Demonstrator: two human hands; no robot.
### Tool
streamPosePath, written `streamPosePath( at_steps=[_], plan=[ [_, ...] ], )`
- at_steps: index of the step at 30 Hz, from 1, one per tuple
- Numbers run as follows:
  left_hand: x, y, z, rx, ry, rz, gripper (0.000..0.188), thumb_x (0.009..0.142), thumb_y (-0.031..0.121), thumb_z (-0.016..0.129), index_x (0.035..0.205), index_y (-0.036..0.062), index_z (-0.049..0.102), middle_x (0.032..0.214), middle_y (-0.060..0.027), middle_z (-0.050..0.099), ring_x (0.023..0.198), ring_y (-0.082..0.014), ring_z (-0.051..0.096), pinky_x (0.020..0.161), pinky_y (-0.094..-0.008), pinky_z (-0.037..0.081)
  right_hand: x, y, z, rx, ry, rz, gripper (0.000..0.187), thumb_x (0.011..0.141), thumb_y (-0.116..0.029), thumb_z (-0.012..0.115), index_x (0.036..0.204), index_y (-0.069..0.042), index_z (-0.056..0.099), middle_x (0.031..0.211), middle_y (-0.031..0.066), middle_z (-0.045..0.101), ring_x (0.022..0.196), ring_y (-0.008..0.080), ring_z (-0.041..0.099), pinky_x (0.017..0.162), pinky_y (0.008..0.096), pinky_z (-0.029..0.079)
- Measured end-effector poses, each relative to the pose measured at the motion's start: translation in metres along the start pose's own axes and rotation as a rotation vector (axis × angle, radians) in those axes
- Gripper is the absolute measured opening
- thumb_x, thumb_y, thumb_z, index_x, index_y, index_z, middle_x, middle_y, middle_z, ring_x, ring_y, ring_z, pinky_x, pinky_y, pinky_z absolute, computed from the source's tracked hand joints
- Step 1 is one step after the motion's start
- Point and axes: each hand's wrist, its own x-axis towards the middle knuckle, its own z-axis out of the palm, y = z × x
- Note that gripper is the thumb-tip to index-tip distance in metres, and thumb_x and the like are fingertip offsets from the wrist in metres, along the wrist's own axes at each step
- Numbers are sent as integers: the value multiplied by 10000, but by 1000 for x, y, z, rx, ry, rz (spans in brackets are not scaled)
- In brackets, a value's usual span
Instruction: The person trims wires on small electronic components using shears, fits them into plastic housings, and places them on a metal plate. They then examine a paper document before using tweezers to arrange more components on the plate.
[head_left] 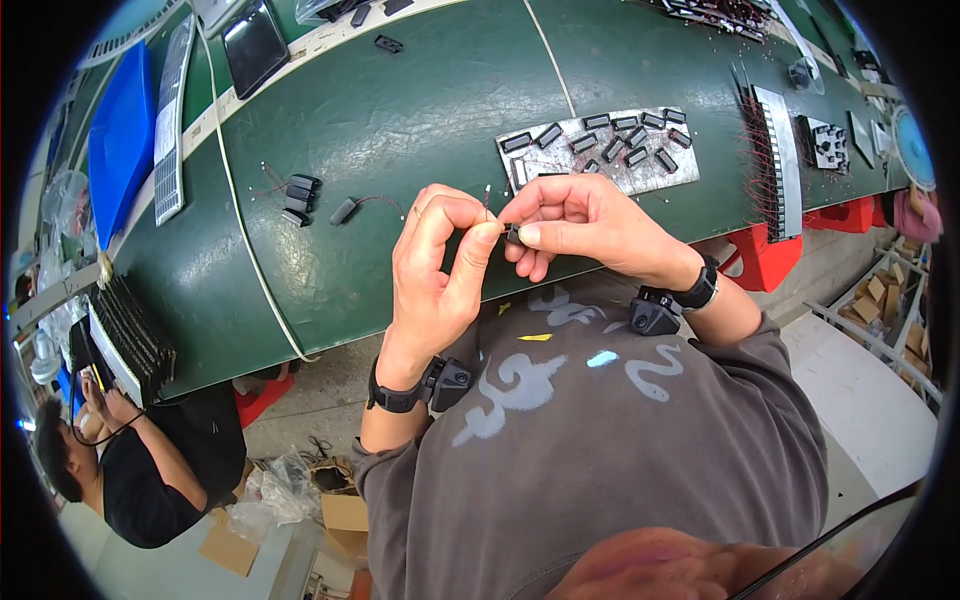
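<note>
My left hand (440,265) pinches a thin red wire (487,200) between thumb and forefinger, its tip pointing up. My right hand (580,225) holds a small black plastic part (512,235) between thumb and fingers, touching the left fingertips. Both hands hover over the near edge of the green table (400,120). Just beyond the right hand lies a grey metal plate (600,150) with several black rectangular parts on it.
A few black parts (298,195) and one with a red wire (345,210) lie left of my hands. A rack of red-wired pieces (775,160) stands at the right, black trays (135,335) at the left edge. Another person (130,455) sits at lower left.
</note>
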Motion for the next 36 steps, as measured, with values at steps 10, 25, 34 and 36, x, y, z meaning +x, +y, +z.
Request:
streamPosePath(
  at_steps=[10, 25, 34, 36],
  plan=[
    [-2, -3, 1, -17, 11, -58, 118, 930, 71, 631, 872, 1, 557, 841, -82, 577, 781, -201, 556, 729, -317, 452, 0, -2, 1, -21, -29, 55, 223, 966, -133, 606, 1119, 30, 614, 941, 105, 694, 793, 146, 686, 743, 271, 568],
    [-2, -6, 1, -13, 48, -130, 119, 947, 62, 603, 884, 0, 522, 864, -87, 576, 802, -197, 559, 729, -312, 453, 4, 2, 1, -23, 10, -23, 227, 964, -117, 607, 1136, 31, 615, 948, 103, 693, 806, 142, 685, 763, 277, 572],
    [0, -3, -10, 25, -39, -23, 87, 909, 36, 635, 893, 2, 556, 867, -91, 602, 806, -225, 564, 735, -331, 458, 3, -1, 3, -61, 61, -17, 222, 968, -114, 602, 1137, 29, 618, 955, 98, 693, 819, 136, 681, 779, 274, 568],
    [4, -5, -13, 128, -88, 45, 86, 887, 30, 649, 890, 4, 568, 861, -91, 607, 809, -243, 567, 735, -344, 460, 2, 0, 3, -63, 65, -17, 221, 969, -114, 600, 1140, 26, 618, 959, 96, 692, 821, 135, 680, 780, 273, 567]
  ],
)
